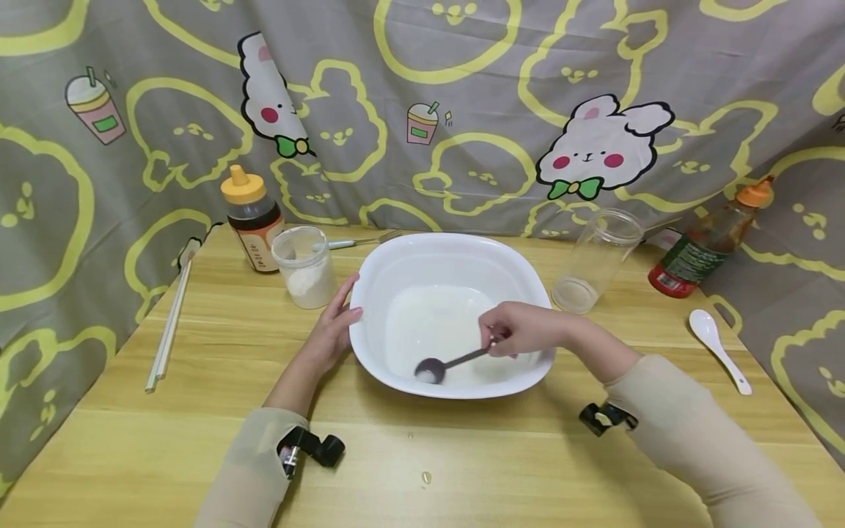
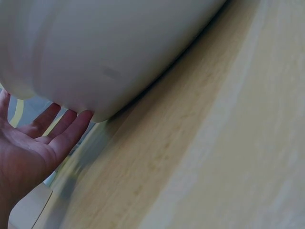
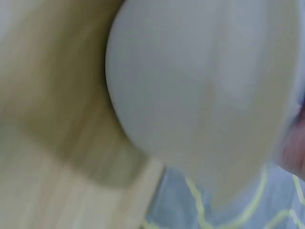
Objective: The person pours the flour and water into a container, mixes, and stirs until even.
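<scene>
A white plastic basin [image 1: 452, 244] stands mid-table, with a whitish layer [image 1: 436, 315] across its bottom. My left hand [image 1: 330, 334] holds the basin's left rim, thumb at the top edge. In the left wrist view, the fingers [image 2: 71, 136] of that hand meet the outer wall. Over the basin's right side, my right hand [image 1: 521, 328] grips the handle of a dark, round-bowled spoon [image 1: 432, 372]. The spoon bowl is low inside the near wall, with some white stuff in it. The right wrist view shows mostly the basin's outside [image 3: 181, 86]; the hand is cut off at the edge.
Back left are a brown bottle with yellow cap [image 1: 254, 227], a jar of white powder [image 1: 306, 275] and a fork-like utensil [image 1: 350, 243]. Chopsticks [image 1: 170, 323] lie at far left. At right stand a clear jar [image 1: 597, 257] and a sauce bottle [image 1: 709, 246], near a white spoon [image 1: 719, 352].
</scene>
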`<state>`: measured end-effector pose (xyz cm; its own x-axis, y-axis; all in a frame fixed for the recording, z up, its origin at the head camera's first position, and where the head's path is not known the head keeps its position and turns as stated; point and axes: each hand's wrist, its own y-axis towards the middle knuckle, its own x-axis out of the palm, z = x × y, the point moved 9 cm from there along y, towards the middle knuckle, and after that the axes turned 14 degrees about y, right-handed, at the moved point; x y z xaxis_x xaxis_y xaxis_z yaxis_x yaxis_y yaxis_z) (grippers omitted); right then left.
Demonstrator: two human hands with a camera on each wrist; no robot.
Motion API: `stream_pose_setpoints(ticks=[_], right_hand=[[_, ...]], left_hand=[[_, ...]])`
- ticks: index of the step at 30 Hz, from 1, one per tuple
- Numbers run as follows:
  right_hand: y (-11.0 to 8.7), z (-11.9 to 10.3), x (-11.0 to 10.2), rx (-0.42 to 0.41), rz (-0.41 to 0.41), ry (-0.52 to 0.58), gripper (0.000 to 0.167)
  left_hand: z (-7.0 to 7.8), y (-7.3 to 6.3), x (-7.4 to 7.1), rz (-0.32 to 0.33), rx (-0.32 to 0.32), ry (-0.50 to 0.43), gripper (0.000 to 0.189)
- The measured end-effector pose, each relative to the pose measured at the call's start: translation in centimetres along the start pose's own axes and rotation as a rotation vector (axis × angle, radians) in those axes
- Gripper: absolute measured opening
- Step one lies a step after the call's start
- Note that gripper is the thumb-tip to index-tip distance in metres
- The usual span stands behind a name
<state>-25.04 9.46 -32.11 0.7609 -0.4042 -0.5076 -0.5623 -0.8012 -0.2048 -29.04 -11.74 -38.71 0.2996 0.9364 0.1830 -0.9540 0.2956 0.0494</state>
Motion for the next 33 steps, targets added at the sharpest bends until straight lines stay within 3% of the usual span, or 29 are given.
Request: stream_pose_setpoints(ticks=[3, 9, 14, 19, 23, 27, 33], right_hand=[[-2.0, 0.0, -1.4, 0.023, 0.010, -0.060, 0.012], [-3.7, 0.6, -5.6, 0.150, 0.156, -0.253, 0.015], [-2.5, 1.9, -7.6, 0.199, 0.287, -0.314, 0.010], [0.3, 2.8, -6.9, 0.165, 0.341, -0.227, 0.002], [2.6, 2.2, -4.8, 0.081, 0.296, -0.115, 0.003], [3.7, 1.2, -2.2, 0.039, 0.179, -0.013, 0.003], [1.5, 0.1, 0.0, 0.021, 0.009, 0.027, 0.007]], left_hand=[[0.0, 0.0, 0.0, 0.000, -0.008, 0.005, 0.062], [0.1, -0.1, -0.1, -0.001, -0.003, 0.011, 0.062], [0.0, 0.0, -0.1, -0.007, 0.000, 0.010, 0.062], [0.0, 0.0, 0.0, -0.003, -0.007, 0.010, 0.062], [0.0, 0.0, -0.1, -0.001, -0.004, 0.000, 0.063], [0.0, -0.1, 0.0, -0.005, 0.004, -0.009, 0.063], [0.0, 0.0, 0.1, -0.007, 0.009, -0.010, 0.063]])
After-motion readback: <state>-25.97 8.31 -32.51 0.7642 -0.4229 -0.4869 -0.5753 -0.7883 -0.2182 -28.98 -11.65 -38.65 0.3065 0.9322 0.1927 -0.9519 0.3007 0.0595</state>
